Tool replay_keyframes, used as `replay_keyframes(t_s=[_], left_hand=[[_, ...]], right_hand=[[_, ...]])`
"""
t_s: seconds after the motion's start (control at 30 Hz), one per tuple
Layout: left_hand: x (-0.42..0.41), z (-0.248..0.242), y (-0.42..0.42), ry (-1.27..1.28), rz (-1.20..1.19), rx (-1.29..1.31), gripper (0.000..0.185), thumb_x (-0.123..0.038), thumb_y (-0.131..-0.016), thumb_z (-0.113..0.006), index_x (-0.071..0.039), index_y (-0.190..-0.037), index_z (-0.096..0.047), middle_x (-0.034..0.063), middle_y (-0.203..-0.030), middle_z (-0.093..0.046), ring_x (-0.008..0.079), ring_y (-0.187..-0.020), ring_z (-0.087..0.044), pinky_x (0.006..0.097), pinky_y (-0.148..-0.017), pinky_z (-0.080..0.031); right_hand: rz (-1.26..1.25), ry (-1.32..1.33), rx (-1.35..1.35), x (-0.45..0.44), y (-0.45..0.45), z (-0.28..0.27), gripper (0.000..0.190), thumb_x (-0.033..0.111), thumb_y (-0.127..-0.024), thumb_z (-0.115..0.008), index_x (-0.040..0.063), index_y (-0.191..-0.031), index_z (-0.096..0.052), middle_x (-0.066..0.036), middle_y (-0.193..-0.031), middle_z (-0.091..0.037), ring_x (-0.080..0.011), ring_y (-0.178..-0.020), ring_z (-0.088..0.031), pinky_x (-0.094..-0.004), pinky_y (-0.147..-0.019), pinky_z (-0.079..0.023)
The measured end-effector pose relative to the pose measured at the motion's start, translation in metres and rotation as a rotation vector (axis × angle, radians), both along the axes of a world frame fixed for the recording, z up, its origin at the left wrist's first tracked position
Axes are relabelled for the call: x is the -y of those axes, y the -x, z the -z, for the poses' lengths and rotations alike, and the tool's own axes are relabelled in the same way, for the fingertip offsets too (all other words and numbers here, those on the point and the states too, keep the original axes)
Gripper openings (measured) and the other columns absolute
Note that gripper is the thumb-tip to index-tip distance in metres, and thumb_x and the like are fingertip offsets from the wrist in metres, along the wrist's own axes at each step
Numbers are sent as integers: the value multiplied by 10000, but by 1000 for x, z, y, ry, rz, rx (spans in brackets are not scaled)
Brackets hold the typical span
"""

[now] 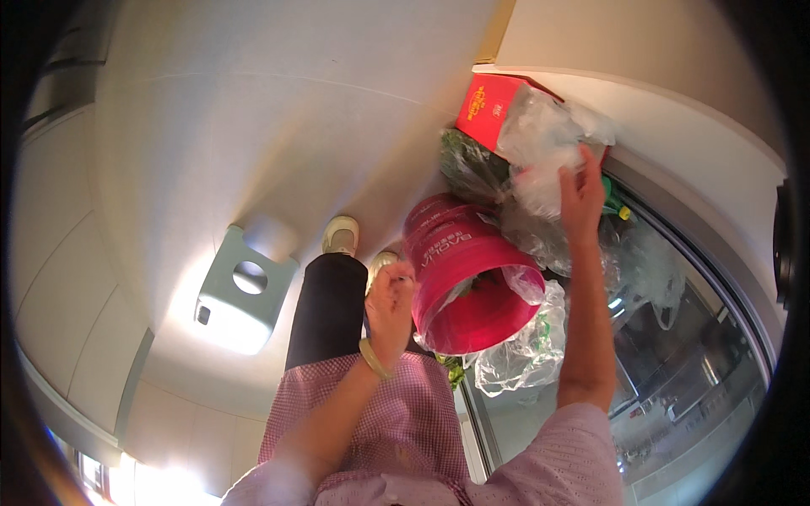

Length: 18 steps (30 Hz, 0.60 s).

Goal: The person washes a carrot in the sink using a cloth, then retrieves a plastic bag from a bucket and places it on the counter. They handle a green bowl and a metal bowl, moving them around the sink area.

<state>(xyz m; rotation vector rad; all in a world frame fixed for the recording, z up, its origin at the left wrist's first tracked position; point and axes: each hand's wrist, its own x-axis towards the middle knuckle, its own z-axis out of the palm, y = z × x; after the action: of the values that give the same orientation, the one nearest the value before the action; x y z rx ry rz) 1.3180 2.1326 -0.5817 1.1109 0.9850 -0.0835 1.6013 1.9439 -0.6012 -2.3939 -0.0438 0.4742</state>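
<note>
A magenta plastic bucket (443,253) with white writing leans tilted in front of me, its mouth towards me and a clear plastic bag folded over its rim. Some green matter shows inside. My left hand (389,307), with a pale bangle at its wrist, is beside the bucket's left wall; its fingers are curled and blurred, and I cannot tell whether they touch the bucket. Farther off, my right hand (581,196) is at a heap of clear plastic bags (544,133), fingers and thumb apart. The bags partly cover an open red cardboard box (490,111).
Left of my legs stands a grey-green plastic stool (250,284) with a round hole. A bag of leafy greens (471,161), a green bottle with a yellow cap (614,201) and a crumpled clear bag (525,354) surround the bucket. A dark reflective glass panel (683,354) is at right.
</note>
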Motion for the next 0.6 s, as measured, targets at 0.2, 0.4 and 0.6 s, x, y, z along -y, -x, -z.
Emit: replay_keyframes(t_s=[0.2, 0.4, 0.6], left_hand=[[-26, -21, -11, 417, -89, 119, 569, -303, -990, -535, -54, -1444, -298, 100, -1349, -486, 169, -1136, -557, 327, -944, -464], [-48, -111, -41, 339, -209, 169, 347, -62, -881, -671, -50, -1211, -567, 11, -1113, -629, 124, -1013, -589, 288, -890, -480], [-109, -213, -46, 152, -101, 194, 261, -1, -835, -696, -41, -1079, -612, 14, -1003, -661, 91, -885, -604, 262, -822, -492]], right_hand=[[205, -597, -456, -52, 100, -86, 454, 36, -885, -594, 19, -1330, -502, -66, -1277, -562, -155, -1170, -525, -301, -1016, -389], [225, -669, -462, -85, 160, -153, 435, 2, -861, -636, 11, -1280, -521, -58, -1215, -580, -129, -1104, -549, -270, -959, -424], [666, -849, -300, -56, 157, -229, 317, 16, -869, -635, 12, -1174, -548, -72, -1104, -612, -137, -974, -608, -252, -868, -494]])
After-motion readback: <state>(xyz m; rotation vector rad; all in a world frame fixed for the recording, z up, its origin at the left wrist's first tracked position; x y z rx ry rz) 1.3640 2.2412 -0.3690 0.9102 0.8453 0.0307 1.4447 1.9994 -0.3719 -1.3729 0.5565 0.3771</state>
